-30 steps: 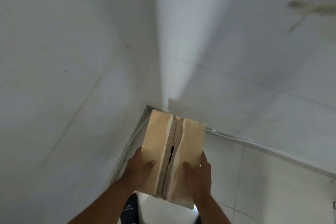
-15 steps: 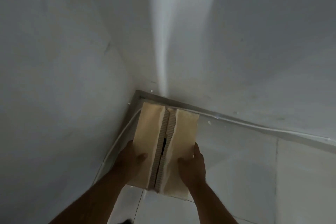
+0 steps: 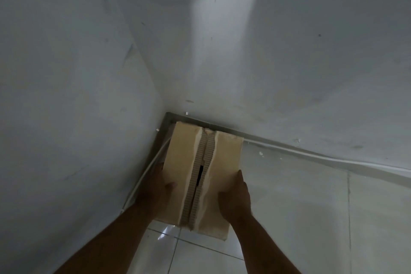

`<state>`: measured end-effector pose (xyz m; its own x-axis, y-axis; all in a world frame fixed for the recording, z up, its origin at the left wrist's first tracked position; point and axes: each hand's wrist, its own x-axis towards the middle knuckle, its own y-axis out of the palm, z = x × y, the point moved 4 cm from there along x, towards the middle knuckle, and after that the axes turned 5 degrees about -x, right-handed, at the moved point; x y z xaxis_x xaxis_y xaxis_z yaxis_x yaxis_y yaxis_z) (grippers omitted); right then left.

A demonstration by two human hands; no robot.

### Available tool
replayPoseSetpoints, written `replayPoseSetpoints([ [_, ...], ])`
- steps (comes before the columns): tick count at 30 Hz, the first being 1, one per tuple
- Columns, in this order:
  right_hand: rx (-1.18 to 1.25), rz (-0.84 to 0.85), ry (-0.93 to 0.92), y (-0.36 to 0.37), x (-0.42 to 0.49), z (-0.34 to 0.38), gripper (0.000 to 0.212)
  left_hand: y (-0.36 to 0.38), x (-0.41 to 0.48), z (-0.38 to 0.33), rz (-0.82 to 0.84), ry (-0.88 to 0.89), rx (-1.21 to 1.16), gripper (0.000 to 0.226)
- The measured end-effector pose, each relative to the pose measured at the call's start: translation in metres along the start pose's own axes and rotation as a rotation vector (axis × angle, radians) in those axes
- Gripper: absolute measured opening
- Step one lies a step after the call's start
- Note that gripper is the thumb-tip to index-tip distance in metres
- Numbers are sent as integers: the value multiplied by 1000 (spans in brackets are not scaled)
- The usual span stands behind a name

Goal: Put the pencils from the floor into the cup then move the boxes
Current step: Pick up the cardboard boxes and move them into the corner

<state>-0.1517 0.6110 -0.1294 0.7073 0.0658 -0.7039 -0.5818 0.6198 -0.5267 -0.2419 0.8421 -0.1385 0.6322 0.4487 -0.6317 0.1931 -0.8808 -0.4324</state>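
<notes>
tan cardboard box (image 3: pixel 180 162), torn top seam, flaps closed, in room corner.

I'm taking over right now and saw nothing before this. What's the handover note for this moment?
Left hand: grips the cardboard box at its left side, thumb on top.
Right hand: grips its right side, thumb on top.
Box: in the room corner above the tiled floor, top flaps nearly closed. I cannot tell whether it rests on the floor. A white cable runs along the left wall's foot.
Done: unclear, as no pencils or cup are in view.
Left: set this box down and let go. No other boxes are in view.
</notes>
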Motion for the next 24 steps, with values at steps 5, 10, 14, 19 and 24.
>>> replayPoseSetpoints([
  [5,-68,-6,-20,-24,-31,15,101,-8,-36,-43,-19,96,205,83],
  [10,-46,-118,-25,-90,-98,43,98,-32,-114,-111,-146,192,285,79],
  [14,6,-163,-70,-154,-181,70,91,-60,-191,-169,-141,250,300,80],
  [19,106,-256,-213,-249,-303,109,79,-92,-302,-263,-129,367,269,78],
  [24,122,-321,-344,-337,-416,136,77,-115,-416,-350,-162,433,216,81],
])
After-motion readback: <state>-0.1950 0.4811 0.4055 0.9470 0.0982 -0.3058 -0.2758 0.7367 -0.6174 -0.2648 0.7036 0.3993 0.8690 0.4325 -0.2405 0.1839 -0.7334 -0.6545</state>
